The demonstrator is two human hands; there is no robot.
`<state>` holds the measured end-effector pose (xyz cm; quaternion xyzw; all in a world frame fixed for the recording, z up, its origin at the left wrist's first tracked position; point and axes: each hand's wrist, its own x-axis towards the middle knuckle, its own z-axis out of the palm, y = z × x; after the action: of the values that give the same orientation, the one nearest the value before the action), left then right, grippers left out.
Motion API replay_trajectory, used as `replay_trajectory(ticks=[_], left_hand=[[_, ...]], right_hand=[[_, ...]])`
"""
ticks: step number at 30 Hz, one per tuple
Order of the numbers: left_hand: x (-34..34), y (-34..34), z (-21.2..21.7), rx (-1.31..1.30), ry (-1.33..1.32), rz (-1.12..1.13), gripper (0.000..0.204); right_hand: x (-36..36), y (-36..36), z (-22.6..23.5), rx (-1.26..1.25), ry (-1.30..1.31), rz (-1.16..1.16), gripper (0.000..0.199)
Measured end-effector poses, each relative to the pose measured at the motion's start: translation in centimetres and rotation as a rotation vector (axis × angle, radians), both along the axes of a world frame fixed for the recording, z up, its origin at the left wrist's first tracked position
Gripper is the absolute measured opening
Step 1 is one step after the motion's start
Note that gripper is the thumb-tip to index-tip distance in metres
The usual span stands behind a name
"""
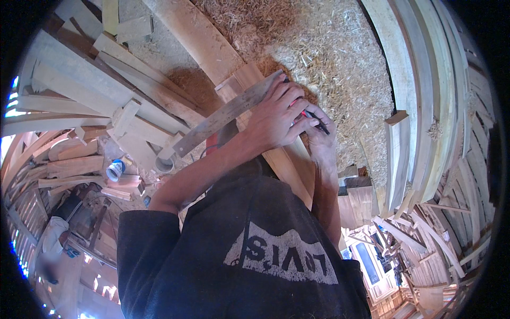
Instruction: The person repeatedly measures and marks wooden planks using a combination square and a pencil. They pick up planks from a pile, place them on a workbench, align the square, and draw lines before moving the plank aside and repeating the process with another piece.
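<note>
My left hand point(275, 118) is closed over the upper end of a flat grey steel rule point(226, 114), its fingers bent over the edge. The rule slants across a wooden plank point(247, 77) and has a hole at its lower left end. Close beside it, my right hand point(322, 139) is closed around a slim black pen point(317, 122). A bit of red shows between the two hands; whose part it is I cannot make out. More of the plank point(297, 167) runs below my hands toward my body.
Wood shavings point(340, 64) cover the ground ahead. Stacked boards point(85, 80) lie at the left, near a blue-and-white can point(115, 170). Long planks point(411, 106) curve along the right. Another person point(53, 239) is at the lower left.
</note>
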<state>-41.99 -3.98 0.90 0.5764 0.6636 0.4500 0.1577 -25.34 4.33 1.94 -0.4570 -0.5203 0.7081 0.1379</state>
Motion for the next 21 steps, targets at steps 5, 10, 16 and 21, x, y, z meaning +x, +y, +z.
replay_trajectory(ticks=[5, 10, 16, 21], left_hand=[[-0.1, 0.0, 0.3, -0.019, 0.003, -0.020, 0.039], [0.0, 0.1, 0.4, -0.005, 0.008, 0.015, 0.042], [-0.1, 0.1, 0.5, -0.017, 0.034, 0.007, 0.045], [1.1, -0.7, -1.9, -0.089, -0.140, -0.006, 0.035]], right_hand=[[0.0, 0.2, 0.2, -0.004, -0.010, 0.017, 0.032], [-0.6, 2.3, 3.3, 0.078, -0.115, 0.121, 0.029], [-5.2, 6.7, 6.8, 0.340, -0.074, 0.222, 0.031], [-15.3, 2.3, 6.1, 0.513, -0.103, 0.779, 0.029]])
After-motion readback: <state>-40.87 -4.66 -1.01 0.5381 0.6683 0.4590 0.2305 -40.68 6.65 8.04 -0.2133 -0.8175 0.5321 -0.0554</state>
